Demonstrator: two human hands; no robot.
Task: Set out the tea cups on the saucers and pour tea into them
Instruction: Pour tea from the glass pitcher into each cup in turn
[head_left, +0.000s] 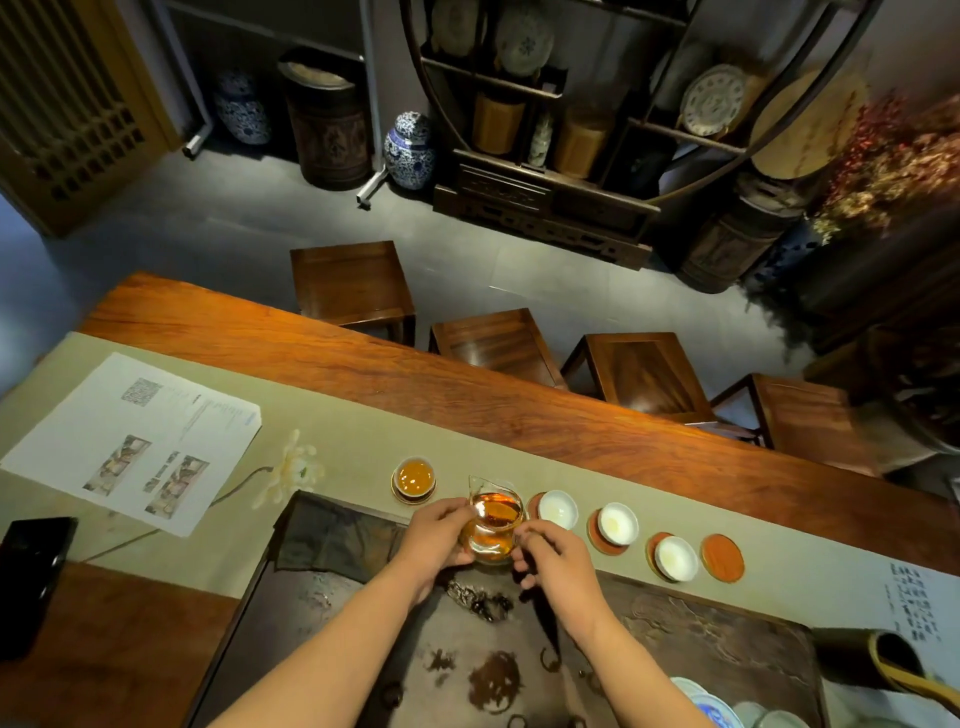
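Observation:
A glass pitcher (492, 522) of amber tea stands upright between my hands, above the dark tea tray's far edge. My left hand (439, 538) grips its left side and my right hand (553, 558) holds its right side. One white cup (414, 477) full of tea rests on a saucer to the left. Three empty white cups (558, 509) (617, 524) (675, 558) sit on red saucers in a row to the right. A last red saucer (722, 557) at the row's right end is bare.
A dark stone tea tray (717, 639) with wet stains lies under my arms. A printed sheet (130, 441) and a black phone (31, 577) lie at the left. Blue-and-white dishes (711, 706) are at the bottom right. Wooden stools (353, 286) line the table's far side.

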